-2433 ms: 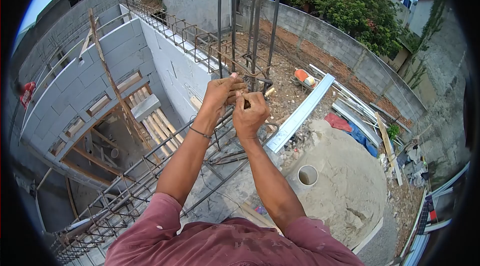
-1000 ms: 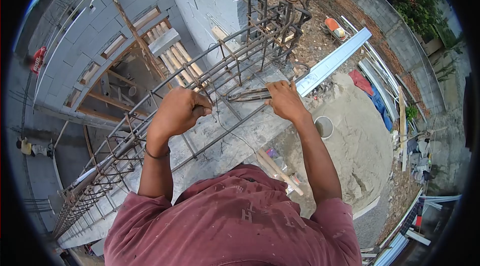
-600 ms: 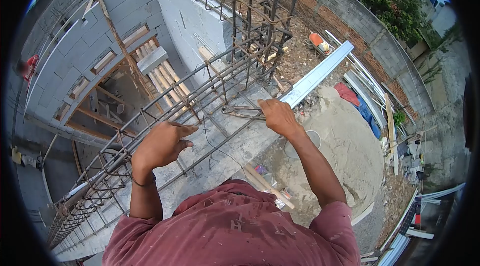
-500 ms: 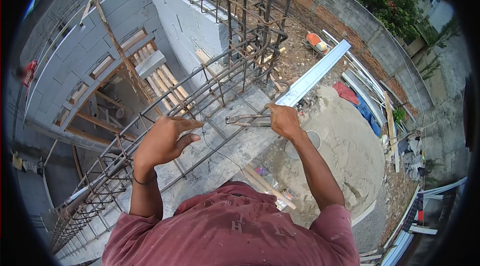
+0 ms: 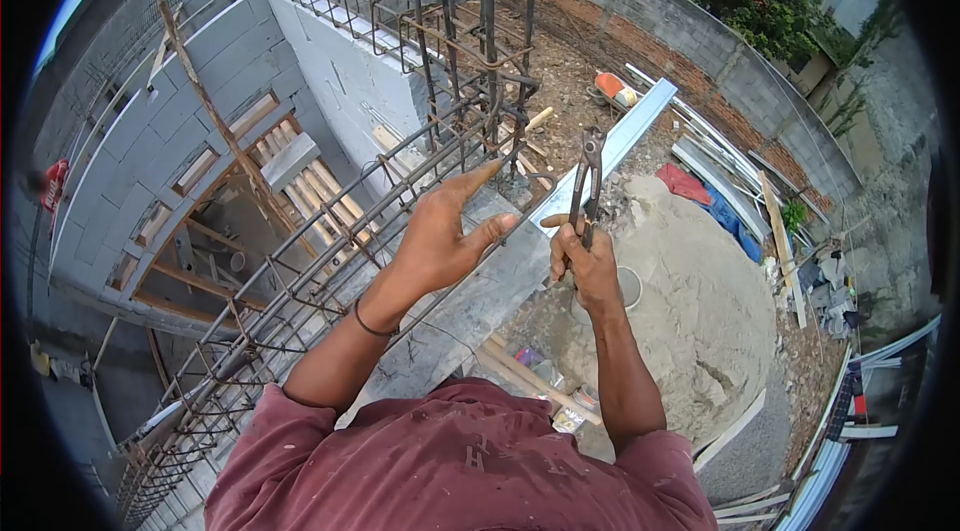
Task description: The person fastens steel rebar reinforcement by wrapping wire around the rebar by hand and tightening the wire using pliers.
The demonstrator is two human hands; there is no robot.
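The right hand is clamped round the handles of dark metal pincers, their head pointing far; the left hand (thumb and 1 finger spread apart) hangs left of them, over the rusty brown steel-bar cage

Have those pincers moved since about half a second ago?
Yes. Against the concrete slab, the pincers in the right hand have shifted up and right in view, now overlapping the pale metal strip.
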